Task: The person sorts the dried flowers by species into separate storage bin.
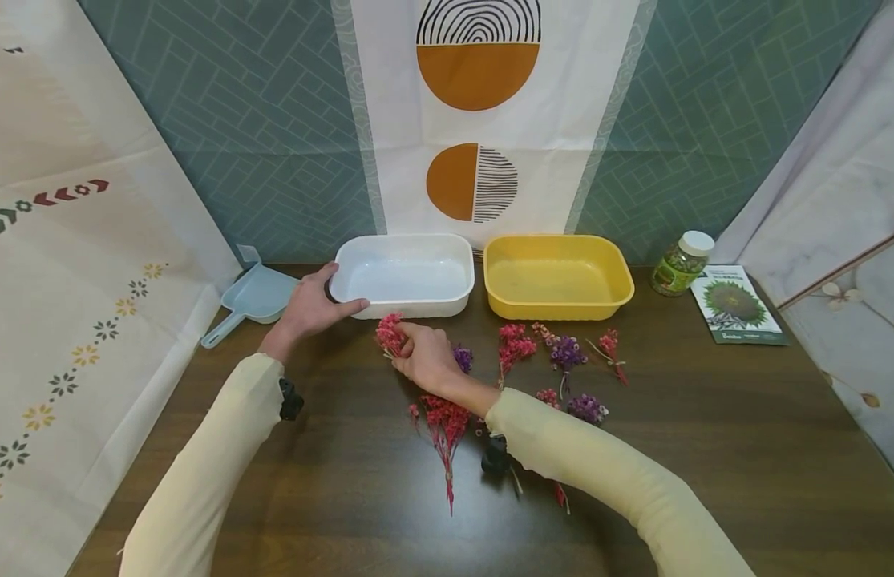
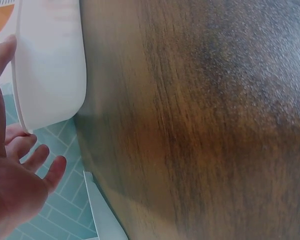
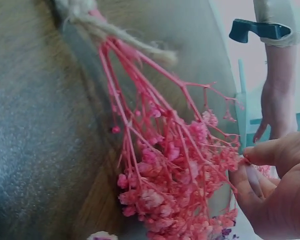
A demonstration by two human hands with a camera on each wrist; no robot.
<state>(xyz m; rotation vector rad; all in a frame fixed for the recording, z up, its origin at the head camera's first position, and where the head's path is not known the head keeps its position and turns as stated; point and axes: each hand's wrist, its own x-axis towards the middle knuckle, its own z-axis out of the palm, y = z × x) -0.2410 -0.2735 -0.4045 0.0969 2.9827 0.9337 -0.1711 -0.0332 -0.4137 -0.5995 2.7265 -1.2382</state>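
Note:
My left hand (image 1: 311,306) reaches round the left end of a white plastic basin (image 1: 418,308), its thumb along the front rim and its fingertips at the side. In the left wrist view those fingers (image 2: 37,157) are loosely bent by the basin's corner. Between thumb and fingers my right hand (image 1: 428,357) pinches a small bunch of pink dried flowers (image 1: 391,335), just in front of the basin. Below that wrist lies a larger pink-red dried flower bunch (image 1: 447,417), tied with twine, which looms close in the right wrist view. A purple bunch (image 1: 463,357) is partly hidden behind the hand.
A yellow basin (image 1: 558,310) stands right of the white one. Several pink and purple dried bunches (image 1: 515,344) lie in front of it. A light-blue dustpan (image 1: 259,292) is at the left; a lidded jar (image 1: 681,264) and a seed packet (image 1: 737,304) are at the right.

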